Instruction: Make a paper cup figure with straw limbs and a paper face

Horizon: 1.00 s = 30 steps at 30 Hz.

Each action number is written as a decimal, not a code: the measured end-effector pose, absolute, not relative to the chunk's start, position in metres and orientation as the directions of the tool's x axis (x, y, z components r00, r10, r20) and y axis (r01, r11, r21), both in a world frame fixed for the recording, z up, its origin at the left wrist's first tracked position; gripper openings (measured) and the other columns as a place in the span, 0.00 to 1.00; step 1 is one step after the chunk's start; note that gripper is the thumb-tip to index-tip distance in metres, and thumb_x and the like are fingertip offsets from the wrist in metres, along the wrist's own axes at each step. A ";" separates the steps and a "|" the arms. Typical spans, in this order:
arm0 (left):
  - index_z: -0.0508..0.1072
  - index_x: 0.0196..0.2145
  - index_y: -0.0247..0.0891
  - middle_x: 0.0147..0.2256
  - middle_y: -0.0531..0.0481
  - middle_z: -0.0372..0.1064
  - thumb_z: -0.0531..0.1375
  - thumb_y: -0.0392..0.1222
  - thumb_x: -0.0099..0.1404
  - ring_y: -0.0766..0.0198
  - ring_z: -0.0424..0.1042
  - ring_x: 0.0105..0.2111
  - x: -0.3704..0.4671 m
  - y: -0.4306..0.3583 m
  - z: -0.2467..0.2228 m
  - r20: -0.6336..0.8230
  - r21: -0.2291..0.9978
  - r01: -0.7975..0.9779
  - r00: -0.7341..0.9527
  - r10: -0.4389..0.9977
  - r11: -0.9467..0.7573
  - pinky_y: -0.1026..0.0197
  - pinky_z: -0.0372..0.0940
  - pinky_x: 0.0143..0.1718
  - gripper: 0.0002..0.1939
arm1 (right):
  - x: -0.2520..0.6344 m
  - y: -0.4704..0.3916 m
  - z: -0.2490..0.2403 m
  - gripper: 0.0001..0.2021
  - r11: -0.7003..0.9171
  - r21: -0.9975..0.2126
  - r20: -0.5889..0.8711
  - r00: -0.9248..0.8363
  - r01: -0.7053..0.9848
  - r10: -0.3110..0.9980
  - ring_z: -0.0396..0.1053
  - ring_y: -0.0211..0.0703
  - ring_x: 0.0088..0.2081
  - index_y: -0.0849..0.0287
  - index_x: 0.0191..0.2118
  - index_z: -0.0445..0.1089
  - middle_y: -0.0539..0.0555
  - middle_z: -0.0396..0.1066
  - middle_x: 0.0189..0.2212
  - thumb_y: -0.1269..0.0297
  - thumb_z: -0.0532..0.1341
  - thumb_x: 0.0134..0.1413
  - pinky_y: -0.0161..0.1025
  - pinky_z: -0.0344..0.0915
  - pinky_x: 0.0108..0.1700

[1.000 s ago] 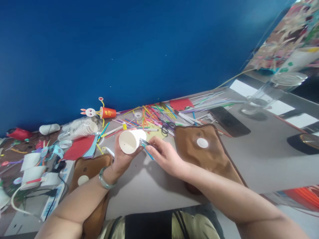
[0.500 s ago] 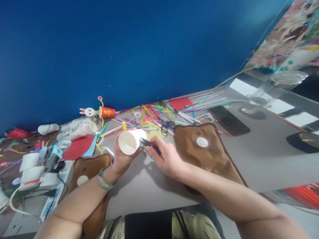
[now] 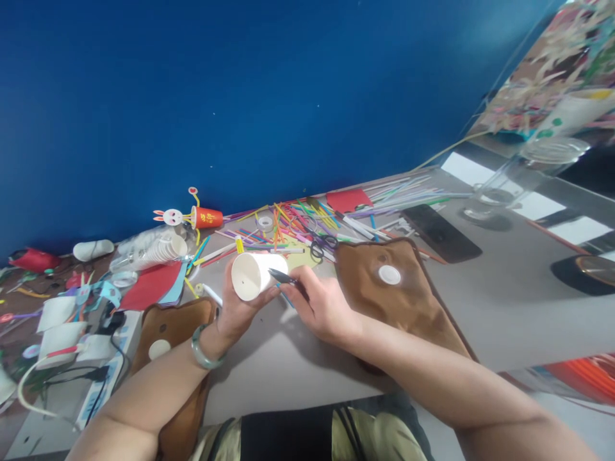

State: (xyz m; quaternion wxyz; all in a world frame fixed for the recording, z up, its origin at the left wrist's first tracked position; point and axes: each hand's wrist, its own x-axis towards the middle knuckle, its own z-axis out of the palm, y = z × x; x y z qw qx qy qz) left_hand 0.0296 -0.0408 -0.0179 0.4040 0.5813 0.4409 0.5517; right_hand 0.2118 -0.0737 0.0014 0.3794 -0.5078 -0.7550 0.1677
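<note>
My left hand [image 3: 240, 307] is wrapped round a white paper cup [image 3: 254, 275]. The cup lies tilted on its side, its open mouth facing me and to the left, and a small dark spot shows inside. My right hand [image 3: 321, 304] pinches a slim dark pointed tool [image 3: 282, 276] whose exact kind I cannot make out. Its tip is at the cup's outer wall; whether it pierces the wall is hidden from this angle. A thin blue strip shows below the right fingertips. Both hands are above the grey table [image 3: 269, 365].
Behind the hands lie colourful sticks, markers, black-handled scissors [image 3: 317, 250] and a tape roll [image 3: 264, 223]. Brown pouches [image 3: 394, 301] flank the hands. To the right are a phone [image 3: 442, 230] and a glass [image 3: 500, 186]; to the left, stacked cups [image 3: 163, 251] and a power strip [image 3: 103, 378].
The cup has shifted slightly to the right and turned a little, showing more of its side wall. The dark tool has tilted flatter against the wall, and my right hand has barely moved.
</note>
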 end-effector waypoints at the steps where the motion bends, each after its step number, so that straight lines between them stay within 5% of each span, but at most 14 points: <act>1: 0.67 0.51 0.42 0.48 0.44 0.74 0.76 0.48 0.46 0.49 0.75 0.51 0.029 -0.041 -0.018 0.279 0.958 0.058 0.016 0.960 -0.280 0.49 0.72 0.55 0.37 | 0.212 -0.074 0.001 0.14 0.430 -0.633 0.406 -0.198 0.644 0.892 0.63 0.39 0.19 0.57 0.41 0.65 0.49 0.67 0.20 0.54 0.49 0.70 0.34 0.52 0.26; 9: 0.68 0.48 0.44 0.45 0.45 0.74 0.76 0.45 0.47 0.45 0.75 0.49 0.029 -0.044 -0.012 0.239 0.967 0.074 0.044 0.970 -0.242 0.43 0.74 0.52 0.33 | 0.213 -0.075 0.000 0.16 0.463 -0.570 0.462 -0.201 0.679 0.864 0.66 0.39 0.20 0.57 0.40 0.66 0.50 0.69 0.20 0.53 0.48 0.71 0.34 0.51 0.26; 30: 0.70 0.47 0.43 0.42 0.48 0.75 0.76 0.50 0.46 0.52 0.76 0.43 0.025 -0.044 -0.010 0.309 0.940 0.127 0.071 0.948 -0.316 0.49 0.75 0.48 0.33 | 0.214 -0.075 -0.002 0.19 0.546 -0.411 0.604 -0.231 0.729 0.763 0.65 0.39 0.22 0.59 0.36 0.67 0.53 0.70 0.21 0.55 0.47 0.73 0.36 0.52 0.29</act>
